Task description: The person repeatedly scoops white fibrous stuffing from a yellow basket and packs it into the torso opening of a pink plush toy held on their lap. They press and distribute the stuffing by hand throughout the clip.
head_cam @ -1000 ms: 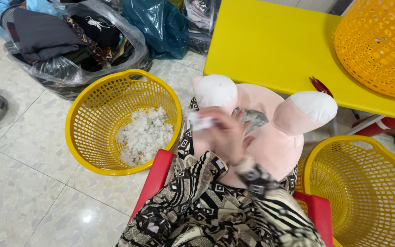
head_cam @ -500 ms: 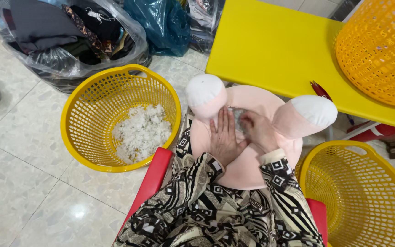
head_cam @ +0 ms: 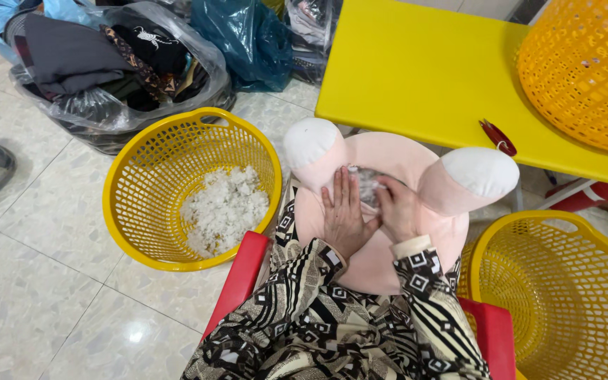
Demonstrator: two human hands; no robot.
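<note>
I see a pink plush toy (head_cam: 388,211) lying in my lap, between the yellow table (head_cam: 416,77) and the red chair (head_cam: 248,271). It has two stubby limbs with white ends sticking up, and a tuft of white stuffing (head_cam: 366,184) showing at an opening between them. My left hand (head_cam: 344,214) lies open and flat on the toy, fingers stretched toward the opening. My right hand (head_cam: 397,207) is curled with its fingertips at the stuffing; I cannot tell if it pinches any. The yellow basket (head_cam: 142,169) on the floor to my left holds a heap of white stuffing. Another yellow basket (head_cam: 564,281) stands to my right, and a third (head_cam: 585,70) sits on the table.
</note>
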